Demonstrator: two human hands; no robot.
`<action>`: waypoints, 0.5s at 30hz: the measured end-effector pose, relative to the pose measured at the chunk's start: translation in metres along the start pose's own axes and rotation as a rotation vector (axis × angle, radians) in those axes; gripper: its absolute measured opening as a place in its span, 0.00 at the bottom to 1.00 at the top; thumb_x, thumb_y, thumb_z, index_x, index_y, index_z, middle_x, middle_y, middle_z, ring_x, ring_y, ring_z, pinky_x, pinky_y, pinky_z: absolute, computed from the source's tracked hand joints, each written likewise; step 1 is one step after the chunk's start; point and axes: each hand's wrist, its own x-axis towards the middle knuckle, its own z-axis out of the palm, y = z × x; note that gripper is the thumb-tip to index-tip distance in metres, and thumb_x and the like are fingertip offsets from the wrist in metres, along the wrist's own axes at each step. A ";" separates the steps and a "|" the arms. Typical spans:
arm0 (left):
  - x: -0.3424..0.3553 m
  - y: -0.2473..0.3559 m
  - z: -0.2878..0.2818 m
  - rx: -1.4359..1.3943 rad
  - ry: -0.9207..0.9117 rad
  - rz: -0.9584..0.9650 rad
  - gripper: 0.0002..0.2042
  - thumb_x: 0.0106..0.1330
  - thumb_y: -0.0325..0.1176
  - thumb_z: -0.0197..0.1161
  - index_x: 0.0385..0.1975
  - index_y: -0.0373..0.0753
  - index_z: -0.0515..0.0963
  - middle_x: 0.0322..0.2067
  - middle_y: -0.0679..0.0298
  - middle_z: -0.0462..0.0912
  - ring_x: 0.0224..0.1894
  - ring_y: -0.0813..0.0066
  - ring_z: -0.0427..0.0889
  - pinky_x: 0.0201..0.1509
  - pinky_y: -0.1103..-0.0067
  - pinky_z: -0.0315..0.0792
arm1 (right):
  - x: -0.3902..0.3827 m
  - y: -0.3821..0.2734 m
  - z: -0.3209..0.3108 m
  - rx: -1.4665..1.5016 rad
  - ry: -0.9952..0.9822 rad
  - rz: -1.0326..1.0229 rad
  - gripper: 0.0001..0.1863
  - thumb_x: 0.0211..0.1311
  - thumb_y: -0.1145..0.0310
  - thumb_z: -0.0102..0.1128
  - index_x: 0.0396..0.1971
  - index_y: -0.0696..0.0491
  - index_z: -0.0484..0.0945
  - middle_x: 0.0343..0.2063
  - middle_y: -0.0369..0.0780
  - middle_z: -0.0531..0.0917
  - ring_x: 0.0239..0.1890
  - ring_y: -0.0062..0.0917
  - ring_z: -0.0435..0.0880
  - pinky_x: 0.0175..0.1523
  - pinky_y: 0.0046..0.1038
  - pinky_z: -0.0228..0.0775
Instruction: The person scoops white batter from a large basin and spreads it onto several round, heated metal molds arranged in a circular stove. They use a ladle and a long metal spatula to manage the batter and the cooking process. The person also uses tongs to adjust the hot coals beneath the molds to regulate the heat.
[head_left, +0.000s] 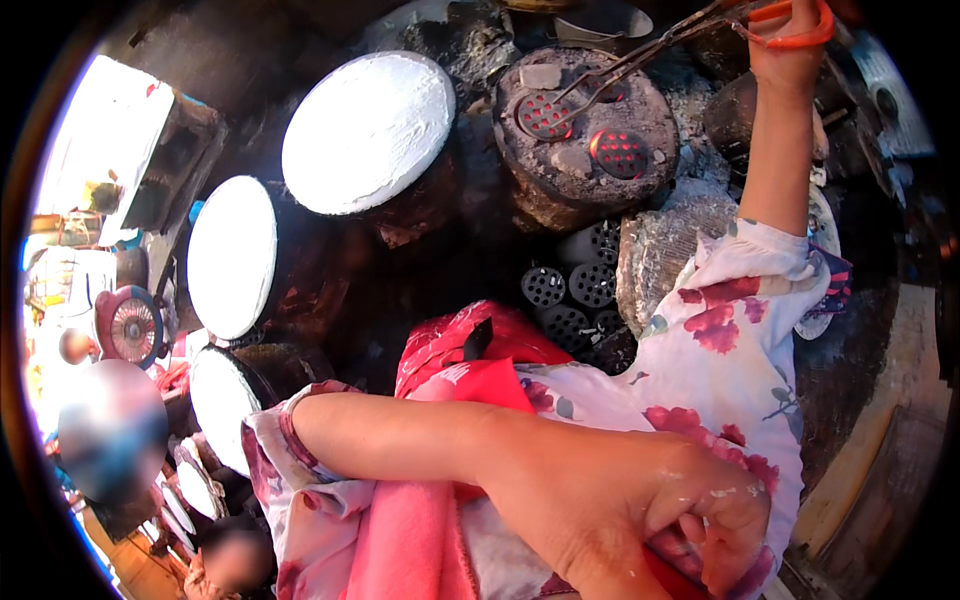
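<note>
My right hand [790,45] is raised at the far right, fingers in the orange handle loops of long metal tongs [655,47]. Their tips reach down to a glowing honeycomb coal briquette [545,116] in a hole of the round ash-covered stove [570,200]. I cannot tell whether the tips grip it. Another glowing briquette [619,153] sits in the hole beside it, and a third lies partly behind the tongs. Across my body, my left hand [640,505] is curled closed near red cloth; whatever is inside its fingers is hidden.
Several black unlit briquettes [592,285] are stacked below the stove, beside a rough grey block [665,250]. White-topped round drums [370,130] stand to the left. Farther left are a fan [133,328] and blurred people [112,430]. A wooden plank [850,480] runs along the right.
</note>
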 end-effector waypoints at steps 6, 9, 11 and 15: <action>0.006 0.011 -0.009 0.276 0.001 0.192 0.21 0.42 0.34 0.78 0.31 0.31 0.74 0.28 0.65 0.77 0.30 0.82 0.74 0.33 0.86 0.68 | 0.015 0.021 0.022 0.005 -0.113 0.033 0.20 0.64 0.49 0.49 0.29 0.53 0.77 0.35 0.46 0.83 0.28 0.21 0.82 0.30 0.16 0.73; 0.007 0.020 -0.013 0.204 -0.033 0.087 0.21 0.44 0.36 0.77 0.30 0.31 0.73 0.29 0.65 0.75 0.32 0.82 0.72 0.34 0.86 0.67 | 0.014 0.035 0.040 -0.088 -0.201 0.052 0.21 0.64 0.48 0.50 0.28 0.52 0.75 0.34 0.43 0.83 0.26 0.17 0.79 0.29 0.15 0.68; 0.007 0.018 -0.018 -0.022 -0.090 -0.067 0.20 0.51 0.39 0.72 0.30 0.30 0.71 0.31 0.65 0.72 0.35 0.82 0.71 0.36 0.84 0.65 | 0.008 0.056 0.055 -0.068 -0.033 0.214 0.21 0.63 0.47 0.51 0.27 0.51 0.73 0.28 0.38 0.81 0.23 0.14 0.75 0.27 0.14 0.65; 0.005 0.016 -0.016 -0.069 -0.062 0.028 0.19 0.52 0.39 0.71 0.30 0.30 0.71 0.29 0.66 0.71 0.33 0.83 0.69 0.34 0.85 0.64 | 0.000 0.107 0.057 -0.407 0.000 0.086 0.21 0.63 0.46 0.50 0.26 0.51 0.71 0.13 0.29 0.69 0.13 0.12 0.66 0.19 0.14 0.56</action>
